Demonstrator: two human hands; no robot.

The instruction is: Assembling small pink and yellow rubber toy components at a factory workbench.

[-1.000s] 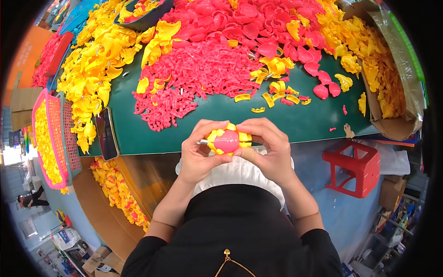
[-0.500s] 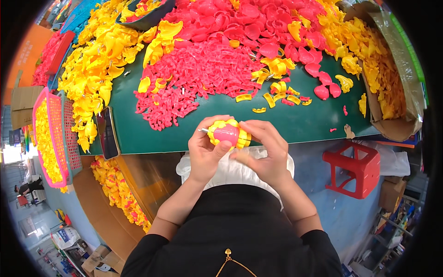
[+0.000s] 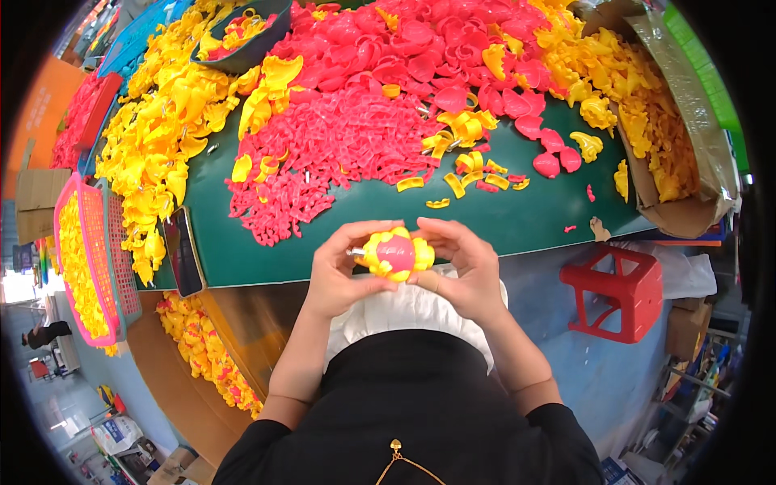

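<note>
Holding a yellow-and-pink plastic piece (image 3: 396,252) between both hands, over the near edge of the green table (image 3: 250,263).

In the head view, the left hand (image 3: 338,271) pinches the piece's left part, fingers along the far side and thumb along the near side, with a metal pin (image 3: 356,251) poking out leftward; the right hand (image 3: 465,279) pinches around its right end, thumb at the near side. Beyond the piece lie heaped pink strips (image 3: 339,137).

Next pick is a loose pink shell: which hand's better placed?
Probably the right hand: it's nearer the loose pink shells. The left hand is farther; both hold the yellow-and-pink piece.
</note>
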